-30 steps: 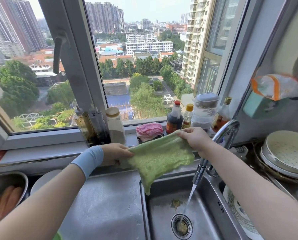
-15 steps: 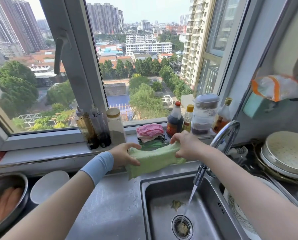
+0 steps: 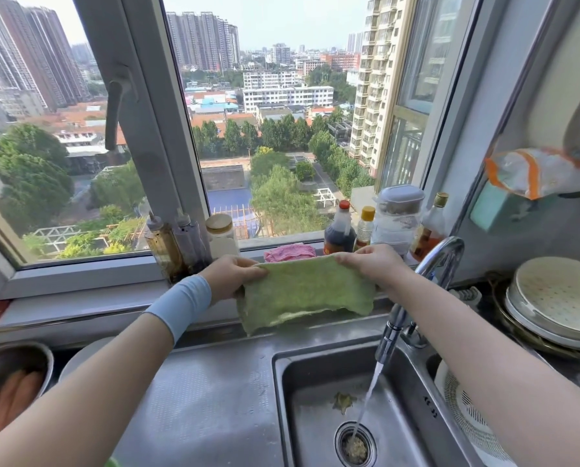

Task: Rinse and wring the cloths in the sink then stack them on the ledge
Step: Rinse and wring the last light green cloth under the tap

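Pinching the green cloth (image 3: 307, 291) taut, left hand (image 3: 233, 276) and right hand (image 3: 371, 264) hold it over the ledge (image 3: 79, 298).

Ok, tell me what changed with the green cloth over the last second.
The green terry cloth, earlier hanging open over the steel sink, was folded and carried toward the window ledge, in front of the pink cloth. The left hand and right hand kept gripping its top edge; the chrome tap kept running.

Fuzzy matt green cloth (image 3: 307, 291); shiny embossed steel sink (image 3: 281, 399); chrome tap (image 3: 440, 261).
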The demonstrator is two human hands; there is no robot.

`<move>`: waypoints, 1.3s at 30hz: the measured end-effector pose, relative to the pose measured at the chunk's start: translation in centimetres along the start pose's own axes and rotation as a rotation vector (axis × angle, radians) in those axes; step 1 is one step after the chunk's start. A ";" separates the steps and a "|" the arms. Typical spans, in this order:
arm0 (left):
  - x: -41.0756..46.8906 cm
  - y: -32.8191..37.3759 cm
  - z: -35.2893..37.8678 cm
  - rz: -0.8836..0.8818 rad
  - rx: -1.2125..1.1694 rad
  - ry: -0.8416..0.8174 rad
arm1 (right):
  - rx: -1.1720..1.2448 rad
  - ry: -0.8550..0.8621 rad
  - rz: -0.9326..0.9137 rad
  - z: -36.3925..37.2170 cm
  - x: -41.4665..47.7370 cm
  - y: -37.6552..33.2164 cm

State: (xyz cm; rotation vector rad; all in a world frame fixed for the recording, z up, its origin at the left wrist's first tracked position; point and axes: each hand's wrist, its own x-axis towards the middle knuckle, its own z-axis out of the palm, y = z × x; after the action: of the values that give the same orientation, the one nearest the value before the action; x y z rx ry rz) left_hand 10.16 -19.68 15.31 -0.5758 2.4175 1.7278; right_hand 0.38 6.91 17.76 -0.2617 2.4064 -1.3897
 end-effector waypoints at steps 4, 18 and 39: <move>-0.4 1.5 2.3 -0.084 -0.107 0.040 | 0.167 -0.057 0.046 1.1 -0.2 -1.5; -0.6 2.9 1.9 -0.019 -0.340 -0.254 | -0.061 -0.242 -0.212 3.2 0.5 -1.1; 11.4 1.2 0.3 0.051 0.452 0.101 | -0.350 0.031 0.043 7.4 12.3 -2.9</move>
State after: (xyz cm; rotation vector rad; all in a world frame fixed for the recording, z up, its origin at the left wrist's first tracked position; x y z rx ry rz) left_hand -0.81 -21.72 12.79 -0.5513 2.7853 1.1242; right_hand -8.17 -4.51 14.39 -0.2744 2.6551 -0.9546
